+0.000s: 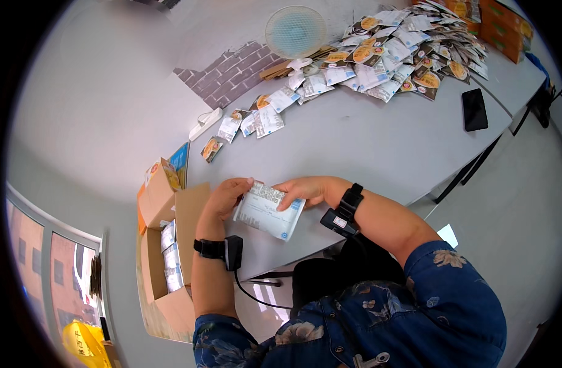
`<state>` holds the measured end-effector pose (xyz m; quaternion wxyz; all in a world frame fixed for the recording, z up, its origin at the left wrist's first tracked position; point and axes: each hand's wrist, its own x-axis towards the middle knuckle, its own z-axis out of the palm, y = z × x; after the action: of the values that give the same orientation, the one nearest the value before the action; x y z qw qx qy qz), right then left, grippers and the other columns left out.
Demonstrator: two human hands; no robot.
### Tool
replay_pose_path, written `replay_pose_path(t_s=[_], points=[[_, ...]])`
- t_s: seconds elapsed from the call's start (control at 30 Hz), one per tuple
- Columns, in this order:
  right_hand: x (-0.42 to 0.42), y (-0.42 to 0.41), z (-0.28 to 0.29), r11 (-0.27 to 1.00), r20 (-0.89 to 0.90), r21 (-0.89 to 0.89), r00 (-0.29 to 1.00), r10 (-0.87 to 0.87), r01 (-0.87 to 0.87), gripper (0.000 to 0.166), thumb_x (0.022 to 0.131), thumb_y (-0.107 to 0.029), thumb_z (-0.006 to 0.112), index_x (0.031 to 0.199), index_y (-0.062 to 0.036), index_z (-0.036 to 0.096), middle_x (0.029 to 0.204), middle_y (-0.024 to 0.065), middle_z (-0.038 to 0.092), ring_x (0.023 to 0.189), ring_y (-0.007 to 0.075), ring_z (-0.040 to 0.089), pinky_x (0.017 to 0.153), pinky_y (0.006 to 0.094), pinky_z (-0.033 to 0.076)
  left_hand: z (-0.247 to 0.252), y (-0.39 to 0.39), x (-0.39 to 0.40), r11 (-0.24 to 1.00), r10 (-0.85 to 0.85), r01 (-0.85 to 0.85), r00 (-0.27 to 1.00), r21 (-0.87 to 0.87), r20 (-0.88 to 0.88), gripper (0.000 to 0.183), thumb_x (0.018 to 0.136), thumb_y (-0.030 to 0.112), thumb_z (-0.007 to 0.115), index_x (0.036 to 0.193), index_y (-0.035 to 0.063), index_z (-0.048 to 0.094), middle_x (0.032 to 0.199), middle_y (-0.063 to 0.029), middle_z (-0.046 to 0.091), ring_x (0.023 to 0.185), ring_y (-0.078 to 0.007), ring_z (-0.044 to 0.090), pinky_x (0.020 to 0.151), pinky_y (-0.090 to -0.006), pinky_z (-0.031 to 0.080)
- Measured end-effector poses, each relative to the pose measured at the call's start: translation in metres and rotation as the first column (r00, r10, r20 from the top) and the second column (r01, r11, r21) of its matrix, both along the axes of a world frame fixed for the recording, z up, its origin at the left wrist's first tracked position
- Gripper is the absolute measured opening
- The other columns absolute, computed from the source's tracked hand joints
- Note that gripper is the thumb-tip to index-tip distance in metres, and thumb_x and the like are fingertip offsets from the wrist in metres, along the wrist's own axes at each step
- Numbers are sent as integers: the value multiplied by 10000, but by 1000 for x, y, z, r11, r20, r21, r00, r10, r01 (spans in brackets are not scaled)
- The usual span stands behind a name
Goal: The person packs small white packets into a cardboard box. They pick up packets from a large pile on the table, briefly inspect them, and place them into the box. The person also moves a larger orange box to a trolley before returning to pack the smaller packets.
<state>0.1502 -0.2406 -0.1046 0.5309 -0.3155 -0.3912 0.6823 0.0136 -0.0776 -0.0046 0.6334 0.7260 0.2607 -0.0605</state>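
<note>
Between my two hands, above the table's near edge, is a white sealed packet with grey and blue print. My left hand pinches its upper left corner. At the upper right, my right hand grips the packet with the thumb on the printed face. Its fingers behind are mostly hidden. To the left of my left forearm stands an open cardboard box with several white packets lined up inside. Each wrist bears a black strapped device.
A large heap of packets covers the far right of the grey table, trailing left to a white power strip. A black smartphone lies near the right edge. Behind stands a fan. Orange cartons sit at the far right.
</note>
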Motion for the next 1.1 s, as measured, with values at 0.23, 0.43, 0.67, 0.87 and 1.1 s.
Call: replay_pose_path(t_s=[0.23, 0.43, 0.67, 0.87, 1.1], points=[[6, -3, 12, 1000, -239, 21, 971, 5, 0, 500, 905, -334, 517, 1266, -1, 424, 1100, 155, 595, 950, 239, 631, 791, 385, 536, -24, 13, -17, 968, 224, -198, 959, -158, 175, 271, 922, 216, 520, 928, -46, 593, 823, -102, 630, 695, -162, 610, 635, -293, 509], [3, 7, 5, 980, -159, -51, 967, -197, 191, 429, 919, -293, 515, 1218, 10, 463, 1104, 136, 598, 959, 216, 624, 787, 350, 539, -50, 35, -31, 883, 427, -346, 873, -316, 236, 232, 910, 180, 538, 967, -42, 572, 882, -124, 623, 760, -202, 625, 671, -349, 540], [-2, 3, 13, 929, -161, -93, 916, -369, 358, 413, 903, -191, 535, 1244, 18, 432, 1125, 104, 586, 951, 192, 624, 773, 321, 544, -17, -8, -28, 883, 336, -267, 934, -385, 123, 336, 911, 225, 533, 1147, -14, 511, 1050, -124, 613, 898, -219, 633, 754, -347, 547], [-13, 5, 15, 950, -212, -40, 926, -312, 311, 532, 925, -371, 470, 1292, 4, 384, 1141, 133, 578, 946, 230, 630, 753, 331, 543, -20, -4, -42, 927, 282, -209, 937, -311, 209, 364, 848, 153, 622, 1170, 25, 511, 1086, -89, 612, 966, -182, 612, 835, -327, 501], [9, 4, 6, 983, -302, 144, 951, -63, 111, 706, 914, -572, 310, 1366, -30, 313, 1228, 239, 514, 1014, 322, 603, 750, 319, 526, 36, 21, -86, 850, 504, -384, 793, -360, 343, 381, 843, 137, 628, 1183, 29, 492, 1133, -79, 578, 1040, -183, 571, 873, -360, 488]])
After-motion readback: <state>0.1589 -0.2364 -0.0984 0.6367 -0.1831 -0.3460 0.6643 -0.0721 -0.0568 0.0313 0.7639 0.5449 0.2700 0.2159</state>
